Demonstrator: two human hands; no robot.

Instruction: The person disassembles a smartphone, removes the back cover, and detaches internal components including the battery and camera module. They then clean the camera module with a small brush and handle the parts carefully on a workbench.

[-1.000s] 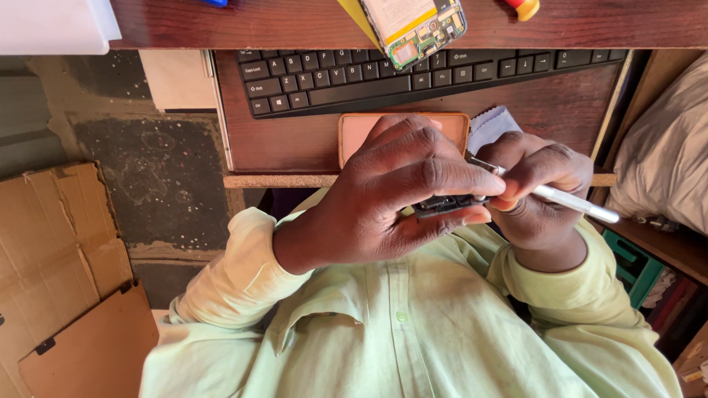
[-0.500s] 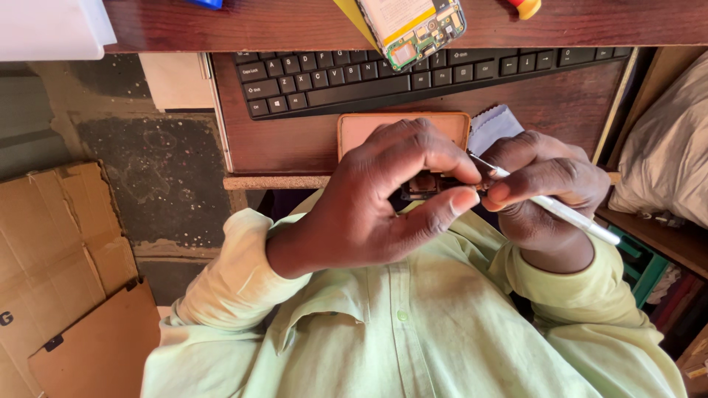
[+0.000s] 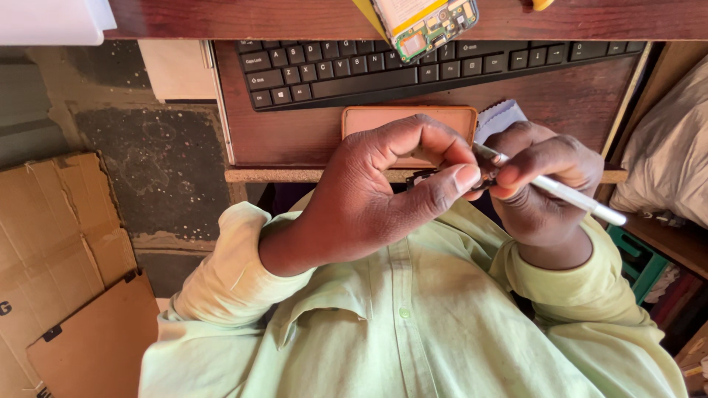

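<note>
Closest to me, over my pale green shirt point(image 3: 413, 324), my left hand point(image 3: 369, 199) has its grip closed on a small dark part point(image 3: 424, 177), pinched between thumb and curled fingers; most of the part is hidden, so I cannot name it more closely. My right hand point(image 3: 542, 177) has its grip clamped on a white pen-shaped tool point(image 3: 568, 195), held like a pencil, with its tip lying right at the part. By my judgement the work is mid-way: the part is out and in hand and the tool is applied to it, but it is not set down or fitted anywhere.

Just beyond my hands is the front edge of the pull-out keyboard tray point(image 3: 295, 140), and both hands hang in the air on my side of that edge, so nothing lies under the part but my lap. On the tray lie a tan phone-shaped case point(image 3: 383, 118), a grey cloth point(image 3: 498, 118) beside it and a black keyboard point(image 3: 354, 70) behind. Further still, on the worktop point(image 3: 221, 18), an opened phone point(image 3: 431, 22) shows its green board. Free room is on the bare wood of the tray to the left of the case; to the right a wooden wall point(image 3: 627, 96) closes it in.
</note>
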